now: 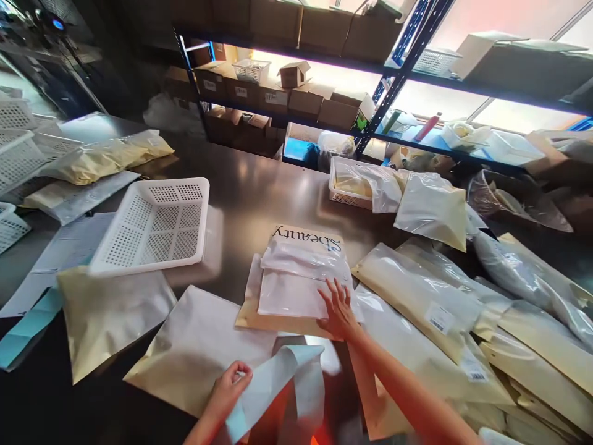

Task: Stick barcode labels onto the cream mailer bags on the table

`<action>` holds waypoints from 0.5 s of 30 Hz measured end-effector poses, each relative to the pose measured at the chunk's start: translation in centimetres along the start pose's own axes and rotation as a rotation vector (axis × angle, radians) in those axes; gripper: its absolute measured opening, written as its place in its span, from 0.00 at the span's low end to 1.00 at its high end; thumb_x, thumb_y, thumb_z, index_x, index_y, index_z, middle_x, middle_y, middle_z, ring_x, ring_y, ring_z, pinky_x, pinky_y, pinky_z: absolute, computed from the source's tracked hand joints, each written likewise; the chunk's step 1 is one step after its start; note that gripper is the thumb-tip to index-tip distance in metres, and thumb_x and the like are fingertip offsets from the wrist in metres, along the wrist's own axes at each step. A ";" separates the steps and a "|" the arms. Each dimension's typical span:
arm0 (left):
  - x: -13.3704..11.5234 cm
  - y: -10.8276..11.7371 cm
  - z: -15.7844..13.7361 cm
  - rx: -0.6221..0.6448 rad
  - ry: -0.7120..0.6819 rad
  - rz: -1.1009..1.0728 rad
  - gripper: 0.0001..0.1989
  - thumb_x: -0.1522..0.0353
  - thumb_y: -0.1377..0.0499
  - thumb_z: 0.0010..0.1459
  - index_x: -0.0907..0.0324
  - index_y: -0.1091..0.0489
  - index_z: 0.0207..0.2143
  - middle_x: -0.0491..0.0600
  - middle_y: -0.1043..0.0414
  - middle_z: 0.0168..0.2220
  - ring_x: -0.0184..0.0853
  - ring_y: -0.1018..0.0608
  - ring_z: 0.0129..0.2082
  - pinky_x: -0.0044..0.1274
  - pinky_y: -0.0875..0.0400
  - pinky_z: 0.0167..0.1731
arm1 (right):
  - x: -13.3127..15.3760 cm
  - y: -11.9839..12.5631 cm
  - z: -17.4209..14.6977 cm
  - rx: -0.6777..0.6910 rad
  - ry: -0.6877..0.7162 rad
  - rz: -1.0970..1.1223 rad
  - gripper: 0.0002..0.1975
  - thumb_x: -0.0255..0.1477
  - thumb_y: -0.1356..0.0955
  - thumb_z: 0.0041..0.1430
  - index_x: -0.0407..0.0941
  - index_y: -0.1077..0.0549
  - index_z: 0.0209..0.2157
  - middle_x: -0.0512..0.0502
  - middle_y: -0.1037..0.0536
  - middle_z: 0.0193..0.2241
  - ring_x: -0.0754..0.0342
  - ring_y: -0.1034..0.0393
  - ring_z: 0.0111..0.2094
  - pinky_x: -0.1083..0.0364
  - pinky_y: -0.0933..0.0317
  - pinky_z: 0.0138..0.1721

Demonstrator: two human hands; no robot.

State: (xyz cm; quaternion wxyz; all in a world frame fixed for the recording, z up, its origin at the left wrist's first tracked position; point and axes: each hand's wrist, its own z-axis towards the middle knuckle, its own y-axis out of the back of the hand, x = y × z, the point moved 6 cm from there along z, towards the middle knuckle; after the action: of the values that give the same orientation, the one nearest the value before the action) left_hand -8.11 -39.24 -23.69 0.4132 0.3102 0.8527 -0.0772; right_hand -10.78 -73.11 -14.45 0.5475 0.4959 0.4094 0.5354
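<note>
My left hand (231, 384), low in the middle, pinches the edge of a long pale-blue paper strip (278, 371) that folds over and hangs down at its right end. My right hand (339, 311) lies with fingers spread on the right side of a flat plastic mailing bag (291, 293). That bag rests on another cream bag, and a panel lettered "Sbeauty" (308, 240) shows upside down at its far end. Left of it is a larger cream mailing bag (199, 346), partly behind my left hand.
A white perforated basket (152, 259) stands on the dark metal table (250, 179). Bags with barcode labels pile up on the right (445, 309). Another basket (349, 196) holds bags at the back. Beyond the table is a blue-framed shelf (389, 105) with cartons.
</note>
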 end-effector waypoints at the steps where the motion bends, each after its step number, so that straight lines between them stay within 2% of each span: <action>1: -0.7 -0.7 -0.2 0.006 -0.027 0.043 0.26 0.45 0.39 0.40 0.59 0.31 0.27 0.44 0.35 0.21 0.34 0.33 0.24 0.24 0.40 0.28 | -0.5 -0.5 0.7 0.078 0.037 -0.045 0.39 0.30 0.31 0.41 0.42 0.39 0.58 0.29 0.51 0.64 0.30 0.65 0.66 0.30 0.69 0.60; 3: -1.9 -2.1 -0.7 0.034 -0.071 0.109 0.23 0.48 0.40 0.44 0.59 0.30 0.28 0.46 0.32 0.24 0.34 0.31 0.26 0.24 0.39 0.30 | -0.6 -1.5 2.7 0.216 0.086 -0.095 0.44 0.31 0.31 0.41 0.43 0.44 0.63 0.30 0.55 0.66 0.30 0.66 0.66 0.29 0.67 0.58; 5: -2.4 -3.3 -1.1 0.058 -0.083 0.162 0.20 0.51 0.42 0.47 0.58 0.30 0.30 0.44 0.34 0.22 0.34 0.32 0.25 0.24 0.40 0.28 | -0.4 -2.2 5.1 0.326 0.086 -0.114 0.48 0.29 0.31 0.42 0.41 0.51 0.65 0.28 0.56 0.66 0.31 0.62 0.65 0.31 0.58 0.56; 7: -2.3 -4.2 -1.6 0.063 -0.081 0.205 0.18 0.52 0.43 0.49 0.58 0.29 0.31 0.43 0.36 0.20 0.34 0.32 0.24 0.24 0.42 0.27 | -0.2 -2.5 7.4 0.390 0.059 -0.127 0.46 0.28 0.33 0.46 0.36 0.53 0.66 0.24 0.48 0.63 0.32 0.51 0.62 0.38 0.49 0.52; 10: -1.6 -4.9 -2.4 0.044 -0.093 0.231 0.16 0.55 0.43 0.51 0.58 0.29 0.30 0.45 0.32 0.24 0.36 0.30 0.28 0.24 0.40 0.30 | -0.3 -2.1 10.1 0.417 0.021 -0.155 0.32 0.23 0.39 0.56 0.35 0.45 0.63 0.25 0.27 0.48 0.38 0.33 0.49 0.44 0.46 0.47; 12: -1.0 -4.9 -2.9 0.032 -0.085 0.249 0.14 0.56 0.43 0.51 0.58 0.29 0.30 0.47 0.29 0.26 0.37 0.28 0.29 0.25 0.38 0.31 | -0.5 -1.5 11.3 0.413 -0.003 -0.163 0.25 0.18 0.43 0.59 0.36 0.38 0.58 0.30 0.23 0.39 0.42 0.29 0.41 0.46 0.47 0.46; 15: -1.0 -4.5 -3.6 0.043 -0.075 0.295 0.12 0.59 0.42 0.52 0.58 0.28 0.31 0.49 0.26 0.27 0.39 0.26 0.30 0.26 0.36 0.32 | -0.9 0.3 12.4 0.392 -0.036 -0.163 0.19 0.16 0.43 0.58 0.36 0.29 0.46 0.31 0.22 0.36 0.44 0.28 0.38 0.48 0.47 0.45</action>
State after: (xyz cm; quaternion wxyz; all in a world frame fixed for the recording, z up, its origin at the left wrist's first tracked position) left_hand -12.66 -41.86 -21.17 0.4448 0.4379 0.7799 -0.0455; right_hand 1.26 -75.30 -12.06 0.4892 0.5675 0.5346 0.3908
